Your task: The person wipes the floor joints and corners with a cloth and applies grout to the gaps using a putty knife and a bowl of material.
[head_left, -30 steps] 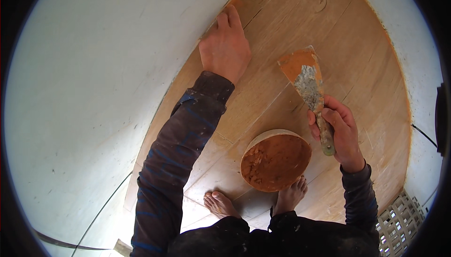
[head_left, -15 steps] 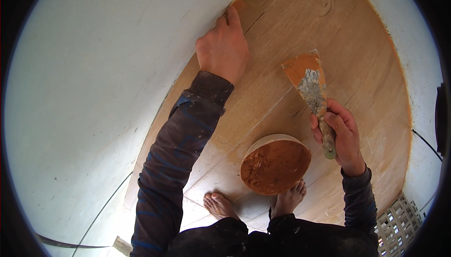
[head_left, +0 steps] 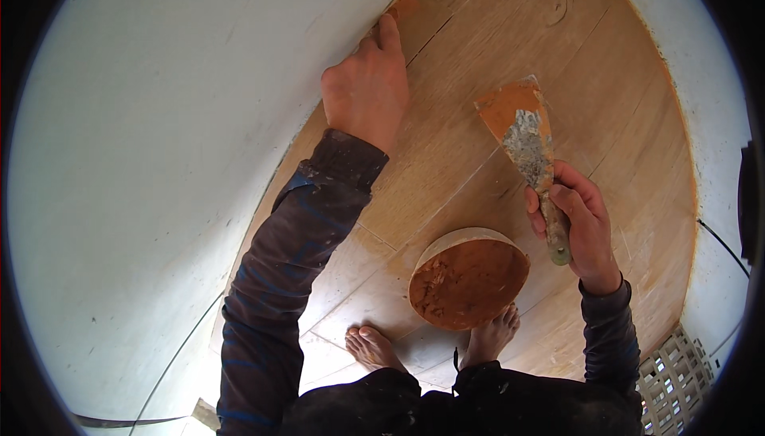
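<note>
My left hand reaches to the seam where the wood-look floor meets the white wall on the left. Its index finger is stretched toward the seam and the other fingers are curled. Whatever they grip is hidden under the hand. An orange patch shows just beyond the fingertip. In my right hand is a putty knife, held by its worn handle with the blade pointing away from me. Orange paste and grey crust coat the blade. Nearer to me, a round tub holds reddish-brown paste.
White walls curve up on both sides, with orange residue along the floor edges. My bare feet are beside the tub. At the lower right stands a grey plastic lattice crate. Thin dark cables run along the walls.
My left hand has slid slightly toward me and to the left along the wall seam. More of the orange patch shows past its fingertip. The putty knife has barely moved.
</note>
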A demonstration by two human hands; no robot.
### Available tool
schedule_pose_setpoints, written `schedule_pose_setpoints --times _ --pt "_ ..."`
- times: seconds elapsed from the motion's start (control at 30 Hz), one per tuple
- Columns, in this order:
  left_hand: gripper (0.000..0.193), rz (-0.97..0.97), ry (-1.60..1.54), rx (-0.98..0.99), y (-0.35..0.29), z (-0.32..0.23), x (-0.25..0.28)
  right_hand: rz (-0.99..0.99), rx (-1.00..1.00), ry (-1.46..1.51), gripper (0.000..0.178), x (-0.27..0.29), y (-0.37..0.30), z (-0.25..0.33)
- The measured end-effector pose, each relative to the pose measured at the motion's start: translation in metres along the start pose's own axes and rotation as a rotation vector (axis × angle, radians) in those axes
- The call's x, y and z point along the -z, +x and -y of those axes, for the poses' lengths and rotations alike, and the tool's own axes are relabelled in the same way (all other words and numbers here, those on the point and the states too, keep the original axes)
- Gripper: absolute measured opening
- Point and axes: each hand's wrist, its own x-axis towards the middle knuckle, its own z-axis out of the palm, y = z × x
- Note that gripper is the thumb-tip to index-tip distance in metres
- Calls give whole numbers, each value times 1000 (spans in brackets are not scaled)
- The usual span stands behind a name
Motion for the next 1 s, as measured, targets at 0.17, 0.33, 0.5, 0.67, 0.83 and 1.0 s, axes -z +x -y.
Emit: schedule_pose_setpoints --times 0.17,0.33,0.5,0.67,0.83,1.0 --pt "67 12 -78 43 -8 -2 -1 -3 6 -9 30 3 -2 -2" --pt "58 -161 -58 -56 -24 -9 0 -13 27 4 31 5 -4 -3" --pt "68 51 -126 -39 -20 -13 3 -1 41 -15 31 6 -4 -2" --pt "62 -49 -34 -72 -10 -10 4 -3 31 -6 31 4 -4 -4" --pt "69 81 -142 14 -3 -9 5 3 21 -2 33 5 -3 -4" --pt "66 96 -171 22 -3 -7 12 -2 29 -1 33 4 -4 -4"
